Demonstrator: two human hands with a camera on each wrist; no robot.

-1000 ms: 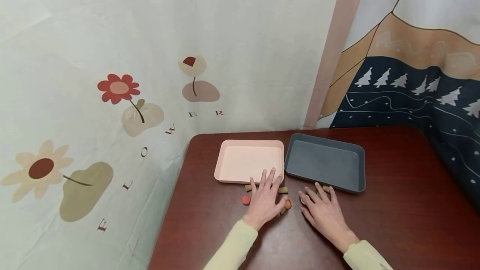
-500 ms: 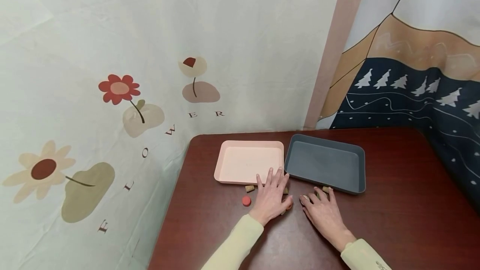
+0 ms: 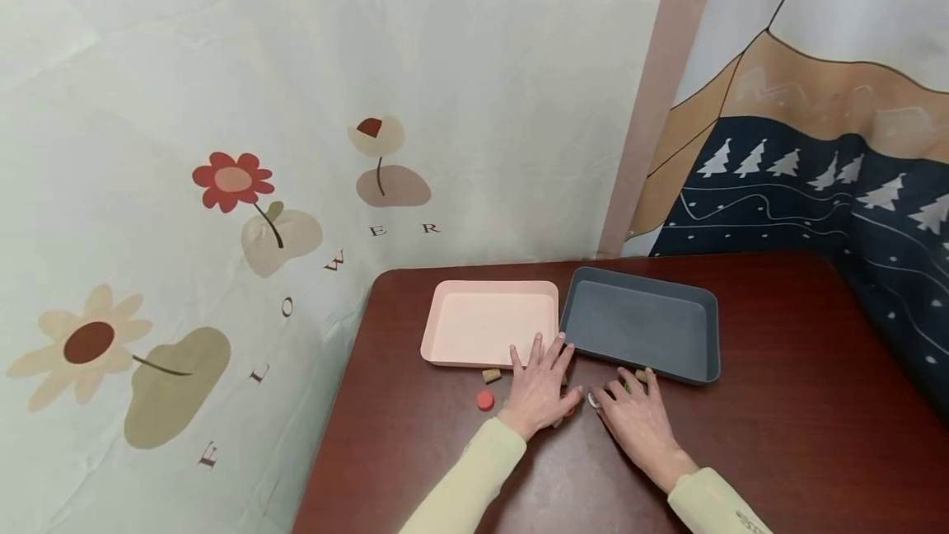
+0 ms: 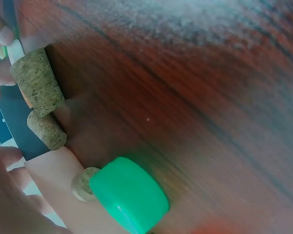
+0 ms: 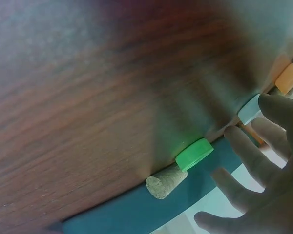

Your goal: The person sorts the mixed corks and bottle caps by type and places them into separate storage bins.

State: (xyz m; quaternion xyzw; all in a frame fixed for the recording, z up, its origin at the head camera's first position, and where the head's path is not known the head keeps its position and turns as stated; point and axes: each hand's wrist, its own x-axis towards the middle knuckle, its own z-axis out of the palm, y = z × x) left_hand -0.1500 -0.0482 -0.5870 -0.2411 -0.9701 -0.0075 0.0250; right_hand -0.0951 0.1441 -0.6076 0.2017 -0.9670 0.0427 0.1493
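Observation:
My left hand [image 3: 539, 390] lies with spread fingers over small corks and bottle caps, in front of the pink tray [image 3: 489, 324]. An orange cap [image 3: 569, 412] peeks out by its thumb. My right hand [image 3: 638, 423], fingers slightly bent, reaches down to a white cap [image 5: 249, 109] at its fingertips. A green cap [image 5: 194, 154] and a cork [image 5: 166, 181] lie close to those fingers, before the dark grey tray [image 3: 645, 324]. In the left wrist view, a green cap [image 4: 132, 197] and a thick cork [image 4: 37, 83] are on the table. The hands partly hide the cluster.
Left of the left hand lie a red cap [image 3: 485, 400] and a cork [image 3: 492, 375]. Both trays stand side by side on the dark red wooden table [image 3: 801, 402]. A printed curtain [image 3: 482, 105] hangs behind the table's far edge.
My left hand has shifted right, over more of the caps and corks. The right hand has edged slightly left, its fingers a little more bent. The trays stay put.

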